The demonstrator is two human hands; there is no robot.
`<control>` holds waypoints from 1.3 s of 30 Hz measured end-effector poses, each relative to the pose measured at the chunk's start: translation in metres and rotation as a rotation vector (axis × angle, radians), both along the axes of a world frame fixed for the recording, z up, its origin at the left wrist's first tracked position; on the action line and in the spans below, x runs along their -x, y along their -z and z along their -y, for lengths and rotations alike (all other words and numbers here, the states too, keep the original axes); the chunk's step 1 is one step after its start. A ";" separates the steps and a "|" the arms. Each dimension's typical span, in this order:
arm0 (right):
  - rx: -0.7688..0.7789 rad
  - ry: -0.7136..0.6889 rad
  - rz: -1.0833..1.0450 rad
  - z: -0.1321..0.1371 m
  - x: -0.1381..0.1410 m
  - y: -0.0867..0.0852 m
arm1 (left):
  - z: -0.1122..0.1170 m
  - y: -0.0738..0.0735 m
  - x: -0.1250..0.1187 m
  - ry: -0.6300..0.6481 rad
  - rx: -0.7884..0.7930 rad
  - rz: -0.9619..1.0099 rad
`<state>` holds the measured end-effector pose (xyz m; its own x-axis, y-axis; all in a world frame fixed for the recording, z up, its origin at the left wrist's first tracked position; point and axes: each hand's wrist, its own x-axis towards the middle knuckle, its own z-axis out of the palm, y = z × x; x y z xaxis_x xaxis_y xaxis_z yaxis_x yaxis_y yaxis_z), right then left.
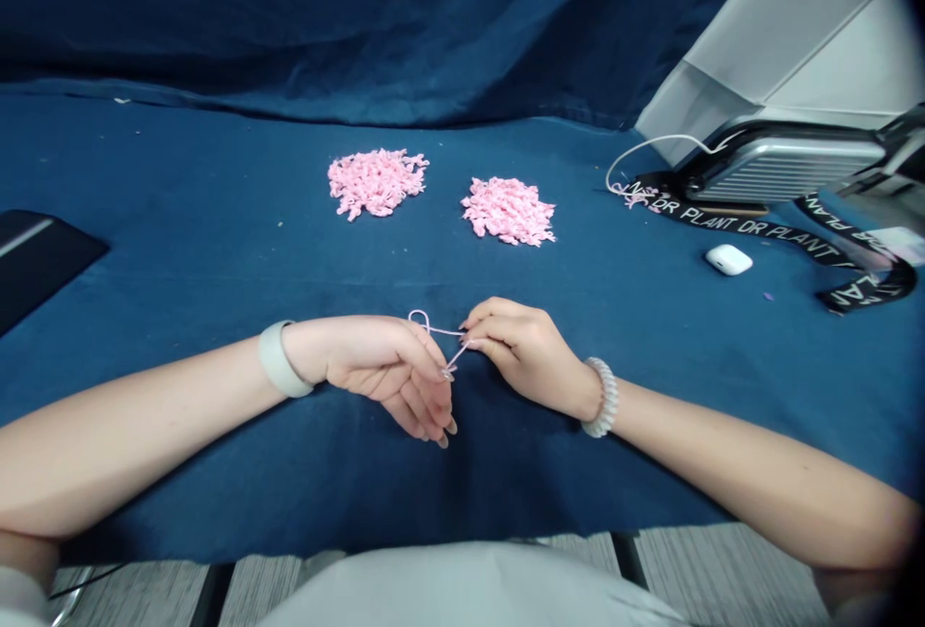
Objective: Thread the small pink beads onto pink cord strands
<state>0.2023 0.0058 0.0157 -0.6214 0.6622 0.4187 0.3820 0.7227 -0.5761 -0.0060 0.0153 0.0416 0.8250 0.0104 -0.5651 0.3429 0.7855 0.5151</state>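
Over the near part of the blue cloth, a thin pale-pink cord [442,329] runs between both hands, with a small loop sticking up behind the left one. My left hand [394,367] is turned palm inward, its thumb and a finger pinching the cord near the thumb tip while the other fingers curl loosely. My right hand [516,343] closes its fingertips on the cord from the right side. Beyond the hands lie two heaps of small pink knotted cord pieces, a left heap [377,182] and a right heap [509,210].
At the right are a white earbud case [729,260], a black lettered strap [752,221], a silver-and-black device [787,165] and a white cable [654,140]. A dark flat object [43,261] lies at the left edge. Blue cloth [347,20] hangs behind.
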 end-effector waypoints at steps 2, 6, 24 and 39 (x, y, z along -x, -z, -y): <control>0.002 0.000 -0.002 0.000 0.000 0.000 | 0.000 -0.001 -0.001 -0.007 0.003 -0.020; 0.004 0.001 -0.012 -0.001 0.000 0.000 | 0.001 -0.003 -0.001 -0.011 0.004 -0.037; 0.075 -0.279 0.069 0.004 -0.002 -0.015 | 0.005 -0.008 -0.003 -0.034 -0.073 -0.119; 0.286 -0.396 -0.002 0.024 0.007 -0.040 | 0.020 -0.050 -0.009 0.077 -0.622 -0.301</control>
